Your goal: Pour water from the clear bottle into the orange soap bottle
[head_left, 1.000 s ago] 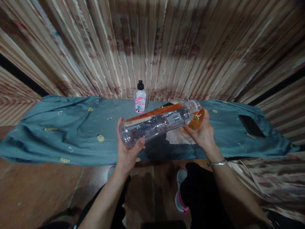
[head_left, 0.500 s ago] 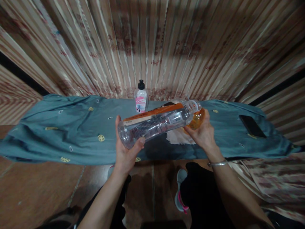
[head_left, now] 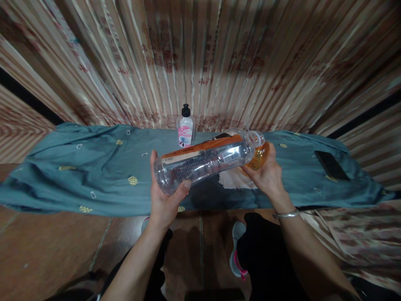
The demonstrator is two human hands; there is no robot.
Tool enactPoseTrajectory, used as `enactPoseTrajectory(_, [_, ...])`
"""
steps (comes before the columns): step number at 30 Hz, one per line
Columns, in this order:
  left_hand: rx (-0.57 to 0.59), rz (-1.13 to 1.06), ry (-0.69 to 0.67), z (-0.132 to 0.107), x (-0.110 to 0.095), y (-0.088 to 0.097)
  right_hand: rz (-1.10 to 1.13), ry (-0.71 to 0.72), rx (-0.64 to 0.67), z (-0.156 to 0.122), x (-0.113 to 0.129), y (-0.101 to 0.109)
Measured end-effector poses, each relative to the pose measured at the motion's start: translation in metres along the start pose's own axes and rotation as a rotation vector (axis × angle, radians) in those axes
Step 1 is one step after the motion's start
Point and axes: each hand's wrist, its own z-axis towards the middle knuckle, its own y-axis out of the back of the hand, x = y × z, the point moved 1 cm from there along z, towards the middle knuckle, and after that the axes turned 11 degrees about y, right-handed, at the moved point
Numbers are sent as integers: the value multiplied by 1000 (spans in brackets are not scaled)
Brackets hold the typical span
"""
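Observation:
My left hand (head_left: 167, 200) is wrapped round the base of a clear plastic bottle (head_left: 206, 161) with an orange label. The bottle is tipped nearly on its side, its uncapped mouth at the upper right. Behind that mouth my right hand (head_left: 267, 173) grips a clear container with orange colour in it (head_left: 259, 156); its full shape is hidden by the bottle and my fingers. Whether the two touch, I cannot tell. Beneath them a pale paper or cloth (head_left: 236, 179) lies on the table. A small clear bottle with a black cap and pink label (head_left: 186, 129) stands upright behind.
A teal patterned cloth (head_left: 103, 167) covers the long, narrow table. On its right side lies a black phone (head_left: 332, 165). A pleated, striped curtain (head_left: 200, 62) hangs right behind the table. Below is a brown tiled floor (head_left: 188, 255).
Hardly anything differs. My left hand and the bottle's base have shifted very slightly left; my right hand stays in place.

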Motion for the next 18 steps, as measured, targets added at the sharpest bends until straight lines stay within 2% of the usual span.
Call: enactPoseTrajectory(18, [8, 3, -19, 1, 3, 0, -6, 23, -24, 0, 0, 0])
